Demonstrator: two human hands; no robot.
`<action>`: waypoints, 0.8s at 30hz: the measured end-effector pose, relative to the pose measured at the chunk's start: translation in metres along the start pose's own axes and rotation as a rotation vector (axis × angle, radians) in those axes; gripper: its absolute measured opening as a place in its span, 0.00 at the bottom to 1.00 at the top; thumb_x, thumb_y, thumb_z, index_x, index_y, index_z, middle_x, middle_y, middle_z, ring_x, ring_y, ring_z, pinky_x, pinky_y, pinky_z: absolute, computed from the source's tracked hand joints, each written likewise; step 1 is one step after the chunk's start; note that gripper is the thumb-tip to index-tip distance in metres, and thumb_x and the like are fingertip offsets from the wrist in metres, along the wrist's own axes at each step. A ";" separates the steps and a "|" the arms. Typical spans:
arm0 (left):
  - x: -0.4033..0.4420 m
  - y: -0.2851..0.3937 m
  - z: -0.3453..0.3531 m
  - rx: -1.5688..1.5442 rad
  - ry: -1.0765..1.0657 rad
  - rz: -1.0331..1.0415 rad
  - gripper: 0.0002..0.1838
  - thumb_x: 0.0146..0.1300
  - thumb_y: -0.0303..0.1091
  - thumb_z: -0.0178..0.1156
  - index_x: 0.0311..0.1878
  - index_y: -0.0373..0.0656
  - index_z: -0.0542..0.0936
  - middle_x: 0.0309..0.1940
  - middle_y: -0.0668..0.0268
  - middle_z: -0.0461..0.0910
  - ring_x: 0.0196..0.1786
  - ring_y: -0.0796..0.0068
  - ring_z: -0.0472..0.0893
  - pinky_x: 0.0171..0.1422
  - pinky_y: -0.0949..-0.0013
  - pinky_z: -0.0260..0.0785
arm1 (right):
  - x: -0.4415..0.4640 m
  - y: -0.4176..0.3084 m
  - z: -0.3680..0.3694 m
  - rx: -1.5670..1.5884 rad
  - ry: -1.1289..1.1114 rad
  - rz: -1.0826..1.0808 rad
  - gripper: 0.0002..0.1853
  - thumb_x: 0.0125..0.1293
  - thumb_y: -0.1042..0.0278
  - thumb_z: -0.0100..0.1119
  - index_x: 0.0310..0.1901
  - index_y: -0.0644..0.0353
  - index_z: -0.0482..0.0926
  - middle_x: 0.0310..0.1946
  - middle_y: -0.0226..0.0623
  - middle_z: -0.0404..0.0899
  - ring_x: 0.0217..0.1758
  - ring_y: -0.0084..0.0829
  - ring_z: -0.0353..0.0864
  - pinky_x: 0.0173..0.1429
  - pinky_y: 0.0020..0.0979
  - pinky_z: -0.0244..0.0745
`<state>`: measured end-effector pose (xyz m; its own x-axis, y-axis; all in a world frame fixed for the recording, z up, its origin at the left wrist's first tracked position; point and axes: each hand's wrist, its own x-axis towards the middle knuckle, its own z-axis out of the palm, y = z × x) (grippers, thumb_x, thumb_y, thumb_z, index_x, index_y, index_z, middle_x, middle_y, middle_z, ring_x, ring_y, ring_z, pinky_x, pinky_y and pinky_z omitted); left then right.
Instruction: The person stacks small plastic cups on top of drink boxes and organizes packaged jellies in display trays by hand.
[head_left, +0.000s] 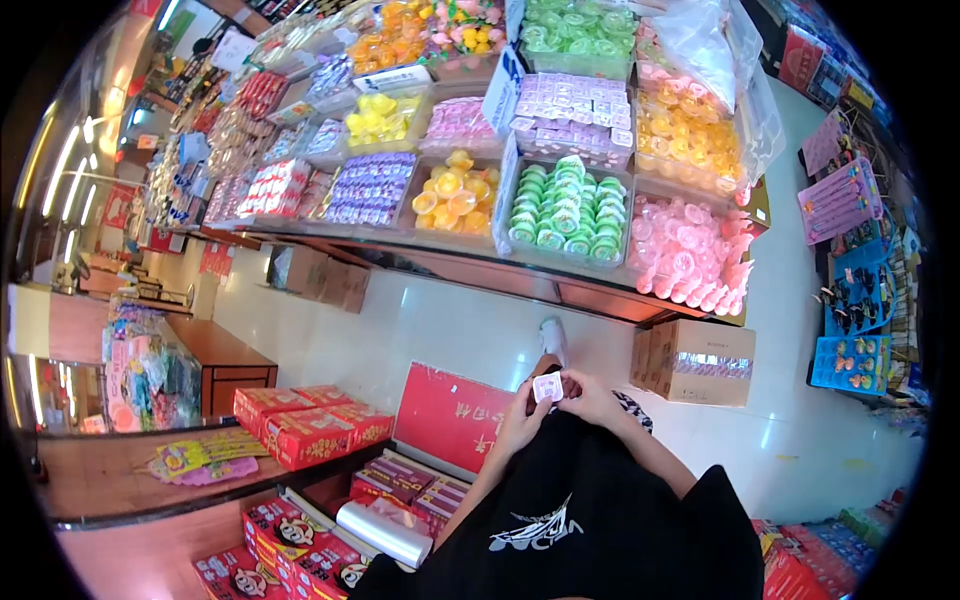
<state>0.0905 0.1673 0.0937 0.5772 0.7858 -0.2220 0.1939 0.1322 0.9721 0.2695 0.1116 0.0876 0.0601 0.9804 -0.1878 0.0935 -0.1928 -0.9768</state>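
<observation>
Head view, looking down over a black shirt (590, 510). I have both hands meeting in front of the body, over the floor (430, 325), well apart from the desk (480, 282).

Between them: one small pale pack (546, 388) with pinkish print. Left hand (516, 424) pinches it from the left, thumb along the near edge; its face is turned up toward my camera, which I take to be for looking at it while handling. Right hand (592, 398) is bent in with fingertips at the right edge, probably to steady it; at this size I cannot tell whether they pinch or only touch.

Desk ahead carries tubs sorted by kind and colour: green cups (566, 212), pink cups (690, 255), orange cups (457, 197), purple packs (370, 188). Tub walls keep the loose pieces from mixing, I judge. Clear bag (700, 45) drapes over the far right tubs.

Carton (712, 362) sits on the floor by the desk's right end, likely to spare the top. Left side: red boxes (320, 425), stacked flat, which should keep them steady; a shiny roll (385, 535) lies near the left forearm.
</observation>
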 end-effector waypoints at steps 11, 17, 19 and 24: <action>0.145 0.031 0.005 0.120 -0.134 0.068 0.18 0.75 0.33 0.52 0.63 0.35 0.70 0.43 0.59 0.81 0.45 0.75 0.80 0.50 0.69 0.73 | 0.088 -0.020 -0.062 0.042 0.197 0.139 0.24 0.59 0.70 0.67 0.57 0.63 0.74 0.35 0.36 0.82 0.35 0.25 0.82 0.41 0.29 0.79; 0.224 0.051 0.006 0.032 -0.144 0.047 0.18 0.76 0.34 0.51 0.62 0.35 0.70 0.48 0.59 0.80 0.50 0.75 0.78 0.55 0.70 0.71 | 0.152 -0.035 -0.096 -0.167 0.385 -0.009 0.22 0.59 0.67 0.68 0.53 0.66 0.73 0.35 0.46 0.82 0.39 0.38 0.85 0.45 0.35 0.80; 0.252 0.053 0.005 0.094 -0.151 0.073 0.18 0.77 0.35 0.48 0.63 0.35 0.70 0.50 0.61 0.78 0.51 0.76 0.77 0.56 0.71 0.70 | 0.171 -0.037 -0.101 -0.220 0.417 -0.041 0.22 0.61 0.68 0.66 0.54 0.66 0.72 0.38 0.48 0.82 0.42 0.40 0.85 0.47 0.36 0.79; 0.320 0.048 0.004 -0.062 -0.146 0.143 0.18 0.77 0.33 0.47 0.64 0.33 0.69 0.52 0.57 0.77 0.54 0.70 0.77 0.59 0.68 0.70 | 0.231 -0.039 -0.125 -0.091 0.501 -0.105 0.26 0.62 0.73 0.63 0.61 0.65 0.68 0.40 0.49 0.81 0.43 0.42 0.85 0.48 0.38 0.79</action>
<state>0.2877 0.4225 0.0689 0.7052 0.7038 -0.0857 0.0552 0.0661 0.9963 0.4040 0.3410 0.0955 0.5118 0.8591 0.0048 0.2089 -0.1191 -0.9707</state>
